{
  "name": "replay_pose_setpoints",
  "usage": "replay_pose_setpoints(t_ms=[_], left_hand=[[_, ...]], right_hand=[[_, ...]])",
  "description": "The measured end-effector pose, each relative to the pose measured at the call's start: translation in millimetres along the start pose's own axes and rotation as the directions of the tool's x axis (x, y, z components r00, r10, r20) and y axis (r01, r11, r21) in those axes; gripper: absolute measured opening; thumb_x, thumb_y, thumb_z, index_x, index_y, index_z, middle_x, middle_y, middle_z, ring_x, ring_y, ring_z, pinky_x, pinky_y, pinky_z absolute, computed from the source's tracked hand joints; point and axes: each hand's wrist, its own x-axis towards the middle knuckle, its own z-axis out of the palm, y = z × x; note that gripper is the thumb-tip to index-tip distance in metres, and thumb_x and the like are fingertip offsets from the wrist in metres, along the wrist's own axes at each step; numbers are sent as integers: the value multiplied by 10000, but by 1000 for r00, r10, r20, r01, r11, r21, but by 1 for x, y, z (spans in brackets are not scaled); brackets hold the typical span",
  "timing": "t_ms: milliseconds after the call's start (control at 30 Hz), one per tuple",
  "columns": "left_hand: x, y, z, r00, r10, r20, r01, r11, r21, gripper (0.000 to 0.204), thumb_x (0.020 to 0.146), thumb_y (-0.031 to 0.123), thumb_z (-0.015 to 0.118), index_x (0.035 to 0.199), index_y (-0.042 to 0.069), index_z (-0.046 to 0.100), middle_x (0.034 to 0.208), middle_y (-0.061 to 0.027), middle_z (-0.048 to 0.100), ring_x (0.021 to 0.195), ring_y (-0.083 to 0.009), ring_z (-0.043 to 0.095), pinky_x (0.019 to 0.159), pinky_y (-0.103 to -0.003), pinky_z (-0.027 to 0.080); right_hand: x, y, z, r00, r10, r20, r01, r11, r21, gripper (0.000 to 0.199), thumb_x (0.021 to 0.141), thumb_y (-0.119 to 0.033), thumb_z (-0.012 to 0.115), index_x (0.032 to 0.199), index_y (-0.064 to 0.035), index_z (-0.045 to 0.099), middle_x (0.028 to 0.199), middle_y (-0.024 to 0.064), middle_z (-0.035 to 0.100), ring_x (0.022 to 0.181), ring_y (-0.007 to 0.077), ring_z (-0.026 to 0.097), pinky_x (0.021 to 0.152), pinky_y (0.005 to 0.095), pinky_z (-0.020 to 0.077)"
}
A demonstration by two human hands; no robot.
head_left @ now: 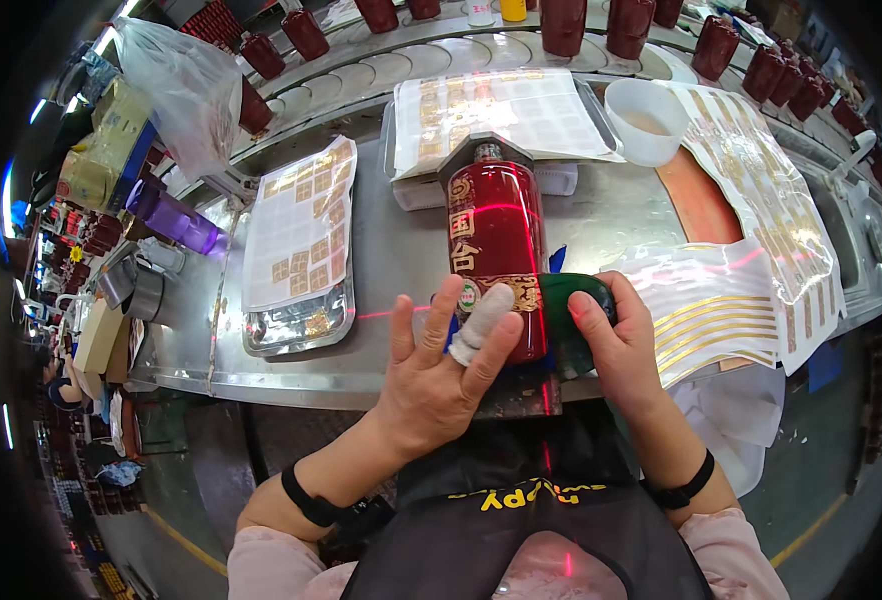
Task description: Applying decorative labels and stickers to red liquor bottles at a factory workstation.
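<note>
A glossy dark red bottle with gold characters and a gold band lies in a dark holder, its neck pointing away from me. My left hand rests over the bottle's near left side with its fingers spread. One of those fingers wears a white wrap. To the bottle's right, my right hand is closed round a flat, dark green piece with a rounded edge, which lies against the bottle's side. What the green piece is I cannot make out. Part of the bottle's lower end is hidden behind my left fingers.
Sheets of gold decals lie on a metal tray at left, a white stand behind the bottle and the table at right. A white cup stands at back right, a purple bottle at left. Red bottles ride a conveyor beyond.
</note>
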Motion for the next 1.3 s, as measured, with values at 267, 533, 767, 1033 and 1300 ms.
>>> replay_pose_setpoints(t_ms=[267,533,767,1033,1300], left_hand=[[12,13,-4,998,52,28,-53,998,46,557,887,130,549,1424,97,405,1401,-126,516,1379,-347,380,1158,-562,43],[-6,1,17,966,-228,-122,169,912,-373,721,906,273,623,1448,-67,290,1397,-234,477,1329,-401,427,1141,-574,100],[4,5,-3,997,-72,18,73,996,-48,561,910,150,545,1437,61,375,1390,-159,517,1393,-352,352,1134,-594,74],[48,12,-9,984,158,83,-165,983,82,498,840,156,594,1327,121,497,1278,-82,607,1363,-296,398,1156,-582,35],[29,-5,4,985,-121,-124,80,951,-299,1071,660,380,846,1452,-33,255,1400,-224,461,1332,-382,418,1146,-585,45]], right_hand=[[-1,-3,0,1000,-14,-10,14,999,-43,219,945,-214,630,971,-6,566,792,-6,564,726,52,484,648,214,430],[-3,-4,-2,998,65,8,-66,991,120,188,950,-190,627,969,-13,567,827,-20,570,742,35,486,660,197,429],[-2,-5,-6,995,94,-17,-86,959,271,170,950,-174,623,985,-21,558,826,-24,573,747,27,494,661,187,437],[-2,-7,-14,994,95,-50,-78,956,282,162,944,-161,626,984,-20,556,840,-14,585,759,28,512,662,191,451],[4,-12,-7,989,127,79,-141,969,202,169,933,-162,635,980,-13,569,840,-7,600,759,34,528,660,198,456]])
